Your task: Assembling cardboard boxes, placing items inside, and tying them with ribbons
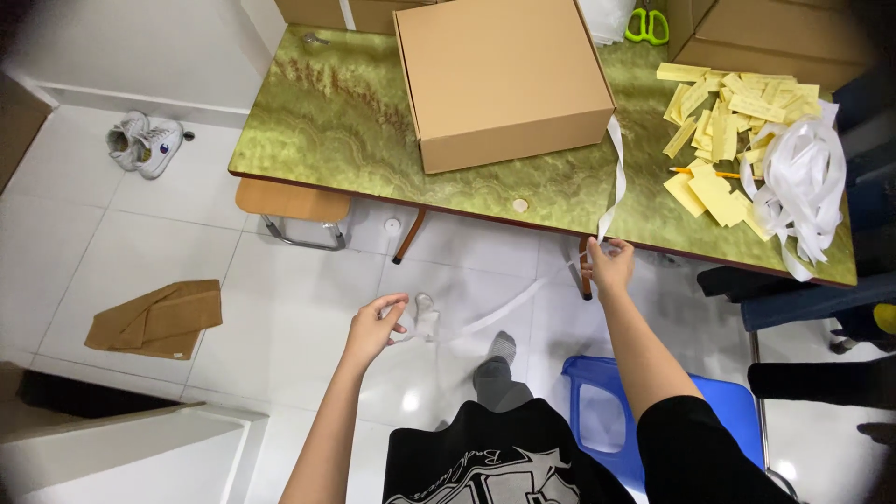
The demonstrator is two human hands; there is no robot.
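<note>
I am pinching a long white paper strip (523, 301) between the fingertips of both hands. My right hand (609, 266) is closing on it just below the front edge of the table (327, 121), fingers bunched around the strip where it is coming down off the tabletop. My left hand (375, 327) is holding the other end lower down and closer to me, thumb and forefinger meeting on a small bunched bit of the strip, the other fingers curling loosely. Between my hands the strip is sagging in a shallow arc over the white tiled floor (149, 243).

Above my right hand the strip is running up over the table edge and along the right side of a closed brown cardboard box (499, 79), which is sitting on the green marbled tabletop. To the right of it, a heap of yellow paper slips (723, 117) is lying spread out, with a tangle of white strips (798, 182) just beside and partly over them, and an orange pencil (705, 172) among the slips. Green-handled scissors (647, 25) are lying at the far edge.

Below me, a blue plastic stool (597, 411) is standing by my right arm. A wooden stool (291, 207) is tucked under the table's left end, a pair of white sneakers (145, 143) is lying further left, and folded brown cardboard (159, 319) is resting on the floor.
</note>
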